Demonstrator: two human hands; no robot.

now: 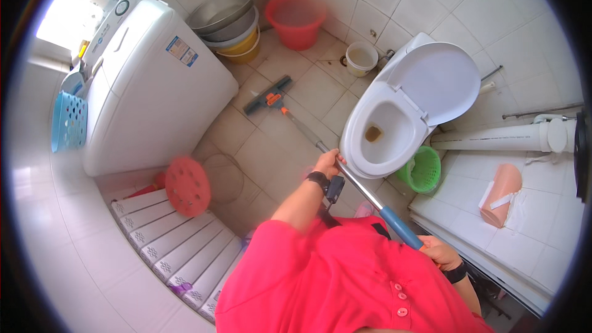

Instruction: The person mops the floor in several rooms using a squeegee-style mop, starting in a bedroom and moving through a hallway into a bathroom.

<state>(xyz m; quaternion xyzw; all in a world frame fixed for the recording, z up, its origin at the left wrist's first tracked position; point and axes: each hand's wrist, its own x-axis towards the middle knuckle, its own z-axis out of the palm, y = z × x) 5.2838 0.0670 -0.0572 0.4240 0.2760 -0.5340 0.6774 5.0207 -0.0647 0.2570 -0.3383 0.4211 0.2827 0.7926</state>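
Observation:
Both my hands grip a long-handled floor scrubbing brush [354, 180] that slants across the view. Partway down its metal pole, my left hand [328, 164] is closed round it, just beside the toilet bowl. At the upper end, my right hand [439, 251] is wrapped round the tip of the blue grip [399, 226]. The grey and orange brush head [267, 95] lies on the tiled floor [271, 148], between the washing machine and the toilet. Straps circle both wrists, and a small dark device sits by the left one.
The white toilet [381, 108] has its lid raised. A green basket [425, 169] touches its side. A white washing machine [160, 80] stands left. Behind are stacked basins [223, 12], a red tub [295, 21] and a small white bucket [361, 59]. A red stool [187, 186] stands near a radiator [163, 240].

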